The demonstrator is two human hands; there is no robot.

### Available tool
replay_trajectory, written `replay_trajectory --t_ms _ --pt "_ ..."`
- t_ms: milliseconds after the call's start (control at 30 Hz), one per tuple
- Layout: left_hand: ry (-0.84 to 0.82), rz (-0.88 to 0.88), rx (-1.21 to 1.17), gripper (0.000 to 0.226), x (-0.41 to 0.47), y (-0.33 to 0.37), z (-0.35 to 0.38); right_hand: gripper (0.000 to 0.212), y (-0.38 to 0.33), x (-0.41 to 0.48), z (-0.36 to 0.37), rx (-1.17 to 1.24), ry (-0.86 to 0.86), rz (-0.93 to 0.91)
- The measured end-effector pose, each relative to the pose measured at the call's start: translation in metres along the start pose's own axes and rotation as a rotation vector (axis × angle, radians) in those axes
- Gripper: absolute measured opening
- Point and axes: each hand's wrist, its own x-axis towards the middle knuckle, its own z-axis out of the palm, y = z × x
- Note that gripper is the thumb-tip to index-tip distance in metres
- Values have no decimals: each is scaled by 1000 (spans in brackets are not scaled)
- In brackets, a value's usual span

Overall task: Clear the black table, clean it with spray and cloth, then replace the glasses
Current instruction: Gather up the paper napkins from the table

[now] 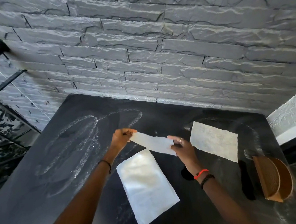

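Both your arms reach forward over the black table (43,180), which has hazy streaks (87,131) on its left. Your left hand (121,137) pinches the upper-left end of a paper sheet (153,144) held above the table's middle. Its long axis slopes down rightward to your right hand (181,149), fingers curled round the other end.

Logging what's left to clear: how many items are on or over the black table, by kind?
White paper sheets: 3, near sheet, far sheet, held sheet pinched by left hand and right hand
Wooden holder: 1
Total: 4
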Motion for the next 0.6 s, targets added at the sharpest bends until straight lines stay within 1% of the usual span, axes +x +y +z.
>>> replay_trajectory --t_ms 167,267,367,500,600 --pt "-76 71 47 23 -27 -4 -15 35 -4 -70 13 128 37 10" --pt "-126 155 94 23 -45 -11 -25 33 0 -117 27 189 2 -22" --pt "-152 184 194 25 -57 -26 -32 36 21 -157 46 166 -91 -14" --pt "-255 150 429 29 -66 -51 -33 38 52 -191 70 71 -189 81" --pt "-312 140 507 32 -74 -68 -32 37 70 -202 82 22 -256 170"
